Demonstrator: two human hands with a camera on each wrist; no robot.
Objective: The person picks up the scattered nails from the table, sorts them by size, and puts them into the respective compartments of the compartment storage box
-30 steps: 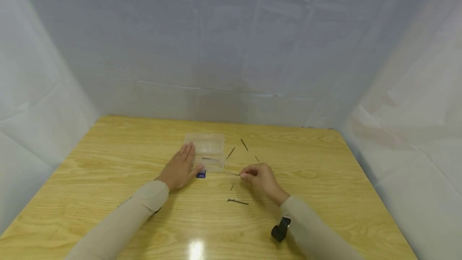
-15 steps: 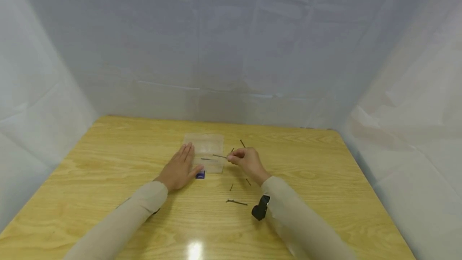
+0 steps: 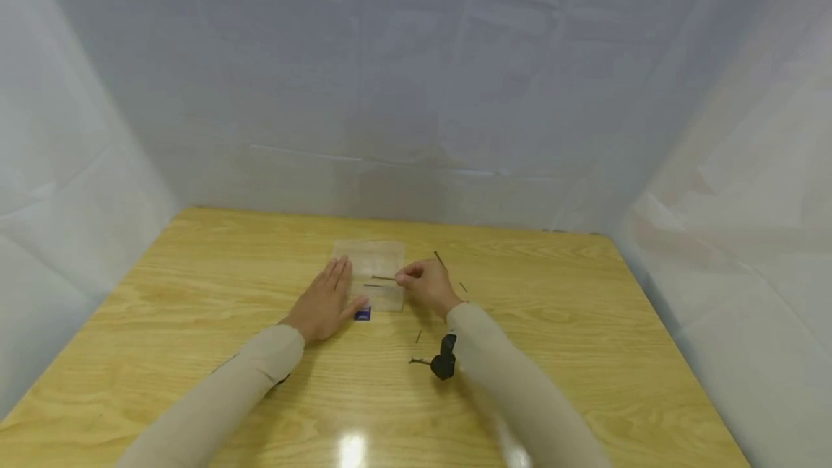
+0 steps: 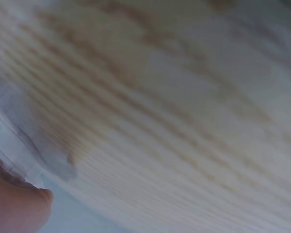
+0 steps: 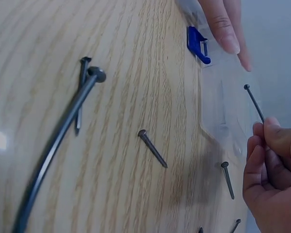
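A clear plastic box (image 3: 373, 258) with a blue clasp (image 3: 362, 313) lies on the wooden table (image 3: 195, 295). My left hand (image 3: 334, 284) lies flat beside the box's left edge, fingers straight and touching it. My right hand (image 3: 401, 279) pinches a thin dark nail (image 3: 383, 278) by its tip and holds it over the box. In the right wrist view the pinched nail (image 5: 254, 103) points head-up from my right hand (image 5: 259, 131), with the blue clasp (image 5: 196, 43) and left fingertips (image 5: 223, 29) beyond. Another nail (image 3: 373, 285) lies in the box.
Loose nails lie on the table right of and in front of the box: one at the back (image 3: 440, 259), one small (image 3: 463, 287), one short (image 3: 418, 336), one long (image 3: 419, 361). White sheeting walls the table on three sides. The left wrist view is blurred wood grain.
My right hand has lifted a nail from the table in front of the box and carried it left and away from me, over the box. The left hand has stayed still.
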